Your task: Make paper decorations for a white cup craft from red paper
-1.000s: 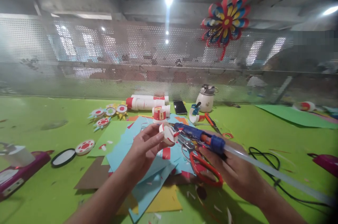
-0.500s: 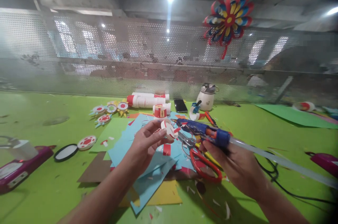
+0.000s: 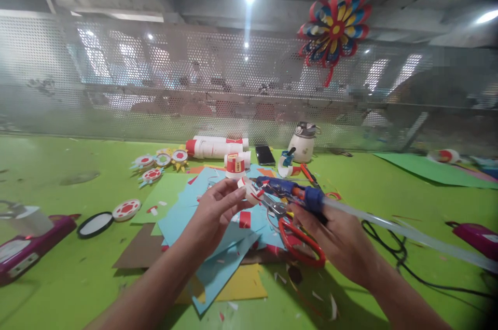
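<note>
Between the thumb and fingers of my left hand (image 3: pixel 218 208) is a small white paper ring with red strips (image 3: pixel 251 191). My right hand (image 3: pixel 340 239) grips a blue hot glue gun (image 3: pixel 290 190), a long clear glue stick (image 3: pixel 389 223) trailing from its back end. The gun's nozzle points left, close to the ring's upper edge; whether they touch I cannot tell. Below the gun, red-handled scissors (image 3: pixel 301 244) lie on blue paper sheets (image 3: pixel 229 247), partly covered by my right hand.
White and red paper tubes (image 3: pixel 216 149), a phone (image 3: pixel 265 155) and a white bottle (image 3: pixel 302 143) stand or lie at the back. Decorated discs (image 3: pixel 151 177) and a purple power strip (image 3: pixel 33 247) are at left. A black cable (image 3: pixel 412 275) runs right. A paper flower (image 3: pixel 336 29) hangs above.
My right hand has brought the glue gun a little left, nearer the paper ring. My left hand holds the ring in nearly the same place.
</note>
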A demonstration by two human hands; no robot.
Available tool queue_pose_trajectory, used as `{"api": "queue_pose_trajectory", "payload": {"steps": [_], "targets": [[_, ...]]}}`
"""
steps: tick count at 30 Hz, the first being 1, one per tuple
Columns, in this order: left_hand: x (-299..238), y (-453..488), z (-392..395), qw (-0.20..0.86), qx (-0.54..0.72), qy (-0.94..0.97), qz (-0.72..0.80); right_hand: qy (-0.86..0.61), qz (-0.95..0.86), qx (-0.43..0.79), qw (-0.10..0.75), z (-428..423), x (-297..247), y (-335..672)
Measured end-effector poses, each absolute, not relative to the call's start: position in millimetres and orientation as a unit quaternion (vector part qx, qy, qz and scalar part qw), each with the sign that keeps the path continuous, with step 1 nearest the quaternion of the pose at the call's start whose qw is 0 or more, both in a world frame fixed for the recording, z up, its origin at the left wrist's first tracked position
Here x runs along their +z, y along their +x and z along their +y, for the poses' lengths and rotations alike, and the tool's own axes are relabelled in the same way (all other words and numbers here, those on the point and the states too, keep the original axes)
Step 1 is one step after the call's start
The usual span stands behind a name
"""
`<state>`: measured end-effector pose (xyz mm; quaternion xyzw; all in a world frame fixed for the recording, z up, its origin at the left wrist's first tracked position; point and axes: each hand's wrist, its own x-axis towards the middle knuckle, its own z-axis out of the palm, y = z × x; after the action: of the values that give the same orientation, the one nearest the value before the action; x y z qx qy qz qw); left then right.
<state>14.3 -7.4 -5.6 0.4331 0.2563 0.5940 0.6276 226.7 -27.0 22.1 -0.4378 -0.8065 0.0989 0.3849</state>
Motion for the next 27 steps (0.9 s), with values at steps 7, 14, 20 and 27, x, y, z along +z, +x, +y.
{"api": "queue_pose_trajectory", "payload": {"steps": [7, 14, 20, 27], "targets": [[-4.2, 15.5, -7.2, 0.637, 0.598, 0.411, 0.261, -0.441, -0.815, 0.114, 0.359, -27.2, 23.0, 221.4], [-5.5, 14.7, -7.8, 0.635, 0.597, 0.414, 0.264, -0.442, -0.814, 0.111, 0.361, -25.4, 19.8, 222.0], [-4.7, 14.0, -8.1, 0.636, 0.59, 0.426, 0.257, -0.424, -0.816, 0.106, 0.377, -28.3, 22.2, 220.5], [-1.8, 13.8, -9.4, 0.645, 0.59, 0.411, 0.26, -0.423, -0.824, 0.061, 0.372, -28.5, 20.3, 221.2]]}}
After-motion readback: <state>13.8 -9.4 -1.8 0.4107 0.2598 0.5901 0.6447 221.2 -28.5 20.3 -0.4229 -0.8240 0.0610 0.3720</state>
